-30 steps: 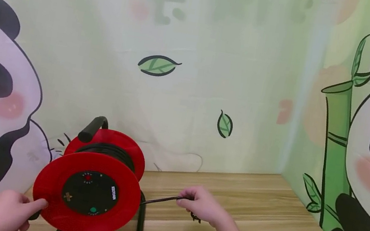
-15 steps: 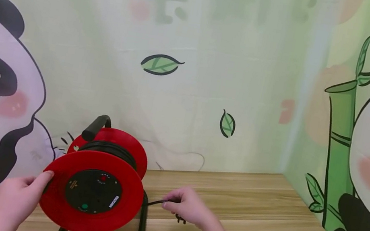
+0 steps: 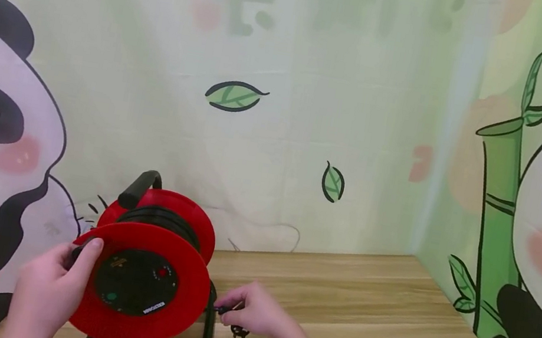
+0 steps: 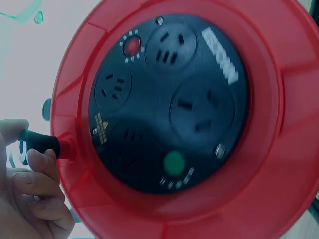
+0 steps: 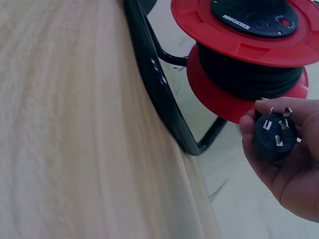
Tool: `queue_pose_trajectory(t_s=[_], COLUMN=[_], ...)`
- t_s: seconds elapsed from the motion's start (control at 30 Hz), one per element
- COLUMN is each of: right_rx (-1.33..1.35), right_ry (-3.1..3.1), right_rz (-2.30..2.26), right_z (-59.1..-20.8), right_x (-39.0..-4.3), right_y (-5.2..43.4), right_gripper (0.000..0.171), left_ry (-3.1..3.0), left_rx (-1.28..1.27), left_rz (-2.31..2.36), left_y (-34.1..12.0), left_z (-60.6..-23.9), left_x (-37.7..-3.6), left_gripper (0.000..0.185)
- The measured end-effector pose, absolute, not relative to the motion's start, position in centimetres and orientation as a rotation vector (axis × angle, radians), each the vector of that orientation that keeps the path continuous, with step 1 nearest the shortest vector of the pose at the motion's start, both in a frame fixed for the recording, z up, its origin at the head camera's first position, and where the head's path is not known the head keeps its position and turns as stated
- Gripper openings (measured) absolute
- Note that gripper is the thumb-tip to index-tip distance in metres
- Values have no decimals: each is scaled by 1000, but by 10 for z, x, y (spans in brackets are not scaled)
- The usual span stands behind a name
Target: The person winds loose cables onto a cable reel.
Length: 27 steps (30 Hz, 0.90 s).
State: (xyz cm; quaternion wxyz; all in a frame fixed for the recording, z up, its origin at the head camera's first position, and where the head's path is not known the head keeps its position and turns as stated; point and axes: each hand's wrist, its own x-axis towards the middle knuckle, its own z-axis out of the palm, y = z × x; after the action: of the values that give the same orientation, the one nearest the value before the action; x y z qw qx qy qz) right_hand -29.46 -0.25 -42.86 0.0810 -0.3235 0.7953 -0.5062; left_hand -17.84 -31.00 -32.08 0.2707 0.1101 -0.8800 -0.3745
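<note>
A red cable reel [image 3: 126, 327] with a black socket panel [image 3: 136, 281] stands at the lower left of the head view. Black cable [image 3: 162, 219] is wound between its two flanges. At the reel's left edge, my left hand [image 3: 49, 287] grips the small black crank knob [image 4: 44, 143] between thumb and fingers. Just right of the reel, my right hand [image 3: 260, 314] holds the cable's end close to the frame. The black plug [image 5: 271, 139] sits within that hand in the right wrist view, its metal pins showing.
The reel's black tubular stand [image 3: 207, 332] rests on a wood-grain table [image 3: 383, 331]. A black carry handle [image 3: 138, 189] rises at the back. Behind hangs a pale green cloth [image 3: 286, 76] printed with pandas, leaves and bamboo.
The reel has turned clockwise, its knob rising along the left side with my left hand. My right hand has moved left to the reel, and the free cable between them has shortened.
</note>
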Motion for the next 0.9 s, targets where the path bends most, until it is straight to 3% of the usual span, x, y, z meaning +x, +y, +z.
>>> queue_pose_trajectory(t_s=[0.37,0.9], right_rx=[-1005,-999], right_ry=[2353,2394], right_rz=[-1480,-1428], right_z=[-437,-456], right_x=[-288,-289], right_y=[-29,-42], right_gripper=[17,17], left_ry=[-2217,-2208], left_rx=[170,121], left_rz=[-999,-962], left_y=[-280,-273], left_z=[-324,-324], left_x=[-183,-187], left_gripper=[48,44])
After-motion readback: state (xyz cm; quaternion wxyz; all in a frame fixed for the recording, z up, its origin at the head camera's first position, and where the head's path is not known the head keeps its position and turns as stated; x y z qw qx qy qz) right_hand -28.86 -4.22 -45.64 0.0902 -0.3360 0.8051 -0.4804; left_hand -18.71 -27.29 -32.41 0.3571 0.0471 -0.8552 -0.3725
